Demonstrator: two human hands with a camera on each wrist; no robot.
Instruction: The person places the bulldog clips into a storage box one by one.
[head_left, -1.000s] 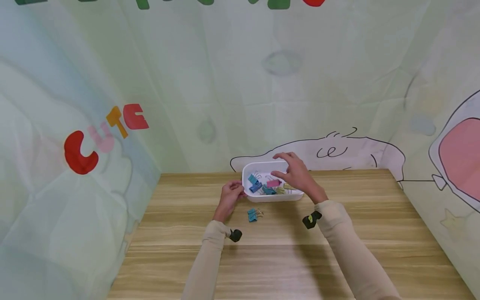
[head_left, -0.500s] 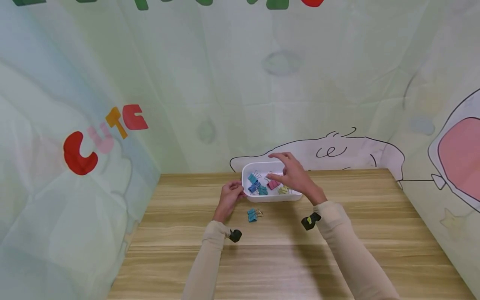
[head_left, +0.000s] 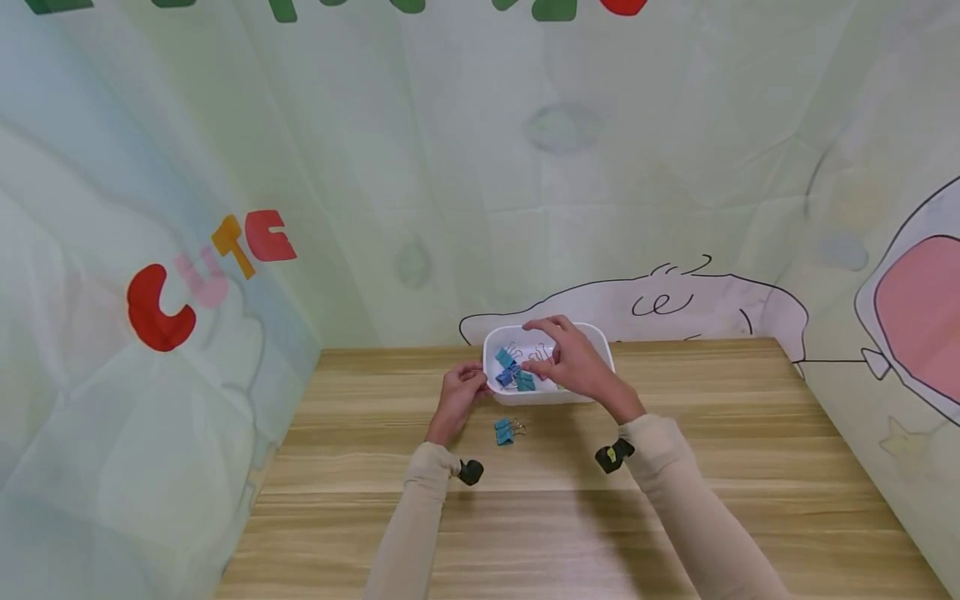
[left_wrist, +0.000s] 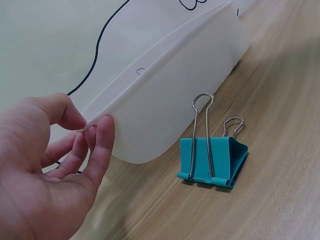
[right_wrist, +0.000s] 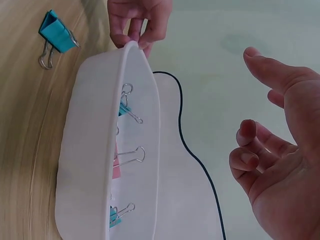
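Note:
A white plastic box (head_left: 603, 343) stands near the table's back edge with several binder clips inside. Teal (head_left: 505, 358), blue (head_left: 507, 377) and green-teal clips (head_left: 526, 382) lie at its left; a pink clip (right_wrist: 116, 167) is partly hidden. My left hand (head_left: 457, 397) pinches the rim at the box's left corner, thumb against fingertips, as the left wrist view shows. My right hand (head_left: 579, 360) hovers over the box's middle, thumb and fingers apart and holding nothing in the right wrist view. On the table in front of the box sits one teal binder clip (left_wrist: 206, 159).
The wood-grain table (head_left: 525, 533) reaches back to a pale printed cloth backdrop (head_left: 420, 167). More cloth hangs at the left and right sides. A dark camera (head_left: 471, 472) is worn on the left wrist, another (head_left: 615, 455) on the right.
My right hand has moved left and slightly lower over the box. Inside, the clips have shifted, the green-teal one leftward. My left hand stays on the rim.

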